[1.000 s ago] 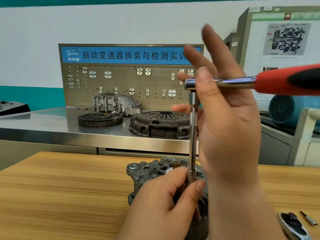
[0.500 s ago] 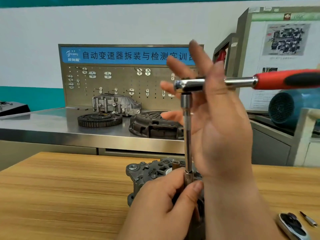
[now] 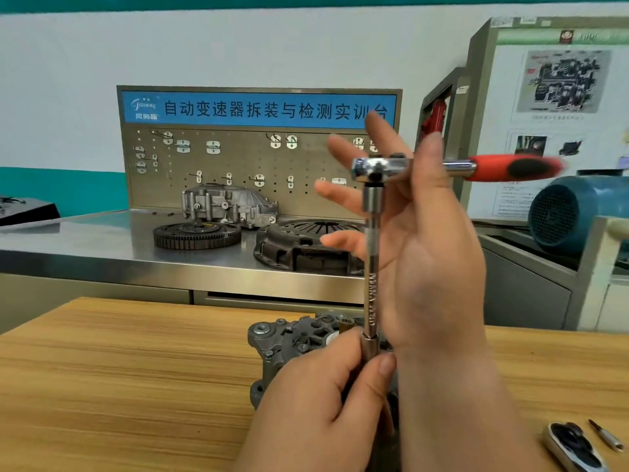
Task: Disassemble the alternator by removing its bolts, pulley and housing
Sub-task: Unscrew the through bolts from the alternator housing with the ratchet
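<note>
Left hand (image 3: 323, 396) pinches the extension (image 3: 371, 267) at its foot on the alternator (image 3: 289, 338), six o'clock on the bench (image 3: 119, 369); right hand (image 3: 432, 253), fingers spread straight, only rests against the ratchet (image 3: 374, 166), handle pointing three o'clock. Hold that extension plumb and swing smoothly, or it may slip off.

Bare left hand (image 3: 320, 396) and right hand (image 3: 432, 253), forearms (image 3: 452, 403) uncovered (fingers (image 3: 383, 137) short-nailed)
</note>
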